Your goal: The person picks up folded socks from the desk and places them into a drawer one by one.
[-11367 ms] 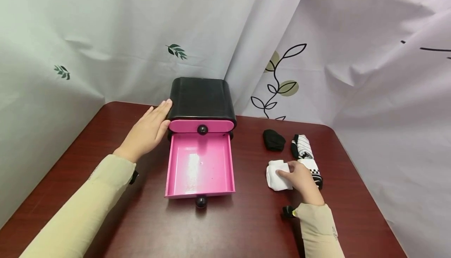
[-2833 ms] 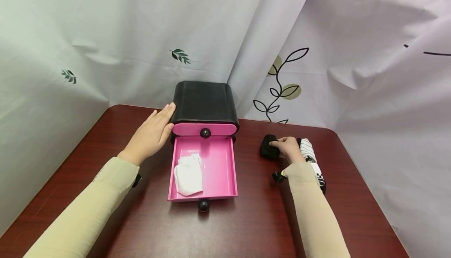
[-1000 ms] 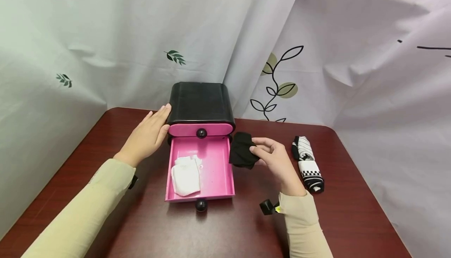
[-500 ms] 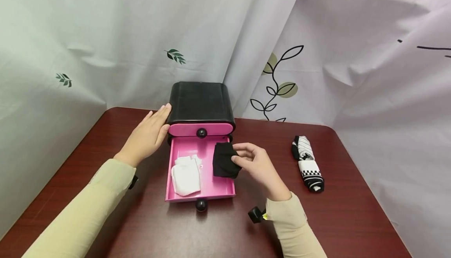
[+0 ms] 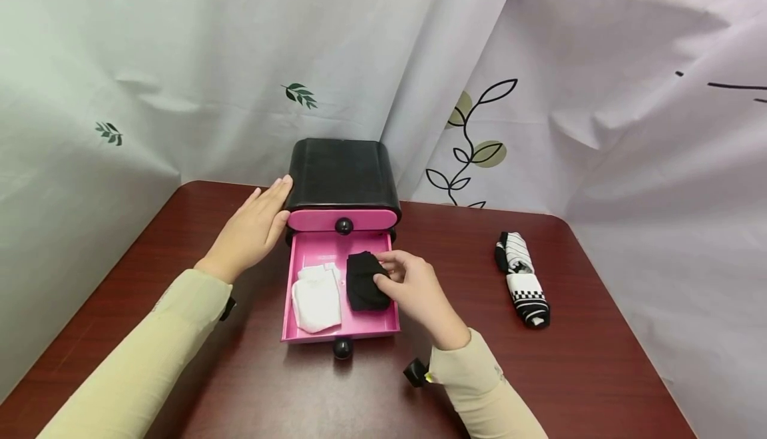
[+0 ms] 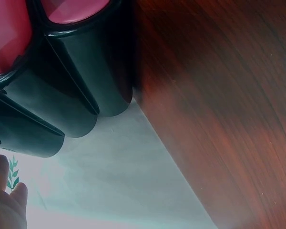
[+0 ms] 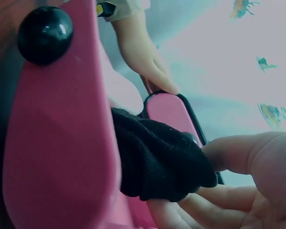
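Note:
My left hand point(image 5: 248, 229) lies with straight fingers against the left side of the black drawer cabinet point(image 5: 341, 172). Below the cabinet's closed top drawer, a pink drawer point(image 5: 287, 319) stands pulled out. In its left half rests a folded white pair of socks point(image 5: 317, 299). My right hand point(image 5: 416, 289) pinches a folded black pair of socks point(image 5: 367, 286) over the drawer's right half. In the right wrist view the thumb and fingers grip the edge of the black socks point(image 7: 157, 160), just behind the pink drawer front point(image 7: 62, 138).
On the right of the table lie a striped black-and-white rolled sock bundle point(image 5: 516, 252) and a checkered one point(image 5: 528, 299), end to end. A black round knob point(image 5: 343, 348) sticks out from the open drawer's front. A white curtain point(image 5: 240, 59) hangs behind the table.
The white socks went from the table into the drawer. My right hand then picked up the black socks and carried them left, over the drawer's right half. My left hand stayed at the cabinet.

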The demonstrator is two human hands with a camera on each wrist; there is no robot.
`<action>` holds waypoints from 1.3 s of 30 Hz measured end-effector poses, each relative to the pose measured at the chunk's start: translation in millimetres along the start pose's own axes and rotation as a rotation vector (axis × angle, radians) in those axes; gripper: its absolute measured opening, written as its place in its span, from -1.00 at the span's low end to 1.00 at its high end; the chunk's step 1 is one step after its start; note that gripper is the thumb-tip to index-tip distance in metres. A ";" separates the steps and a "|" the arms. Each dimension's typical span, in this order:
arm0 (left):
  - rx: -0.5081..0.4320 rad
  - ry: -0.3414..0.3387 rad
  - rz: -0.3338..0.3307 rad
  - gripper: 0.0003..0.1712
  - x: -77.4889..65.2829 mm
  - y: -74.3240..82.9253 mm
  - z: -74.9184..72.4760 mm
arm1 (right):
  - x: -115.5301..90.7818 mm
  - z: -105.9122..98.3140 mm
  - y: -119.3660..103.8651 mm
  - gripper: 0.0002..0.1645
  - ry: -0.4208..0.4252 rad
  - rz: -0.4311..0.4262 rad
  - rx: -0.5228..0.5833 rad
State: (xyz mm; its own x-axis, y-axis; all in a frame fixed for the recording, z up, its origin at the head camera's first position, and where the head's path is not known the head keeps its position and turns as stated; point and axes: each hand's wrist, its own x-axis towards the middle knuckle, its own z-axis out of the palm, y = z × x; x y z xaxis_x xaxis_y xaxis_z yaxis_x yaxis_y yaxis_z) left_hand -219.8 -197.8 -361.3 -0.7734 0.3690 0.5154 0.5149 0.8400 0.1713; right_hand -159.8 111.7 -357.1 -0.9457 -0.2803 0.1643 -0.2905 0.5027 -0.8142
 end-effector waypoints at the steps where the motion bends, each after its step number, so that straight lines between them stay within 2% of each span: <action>1: 0.000 -0.001 0.000 -0.33 0.1 0.1 0.0 | -0.3 1.5 -0.9 -0.66 0.003 -0.009 -0.023; 16: 0.000 0.003 0.001 -0.33 -1.0 -1.5 1.3 | -3.3 18.5 -7.3 -0.63 -0.009 -0.034 -0.256; 27: -0.001 0.010 0.004 -0.34 -0.2 -1.1 1.1 | -7.1 23.6 -4.3 -0.71 0.095 -0.116 -0.474; 39: -0.001 0.011 0.008 -0.34 0.0 -2.4 2.7 | -8.9 23.8 2.3 -0.71 0.128 -0.091 -0.502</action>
State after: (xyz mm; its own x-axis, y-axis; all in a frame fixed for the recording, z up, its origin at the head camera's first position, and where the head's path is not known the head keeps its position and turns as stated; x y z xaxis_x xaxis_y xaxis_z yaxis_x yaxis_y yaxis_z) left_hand -222.0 -198.7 -364.0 -0.7655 0.3712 0.5256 0.5210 0.8369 0.1678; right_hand -148.6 95.9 -373.7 -0.9144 -0.2548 0.3146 -0.3768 0.8196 -0.4315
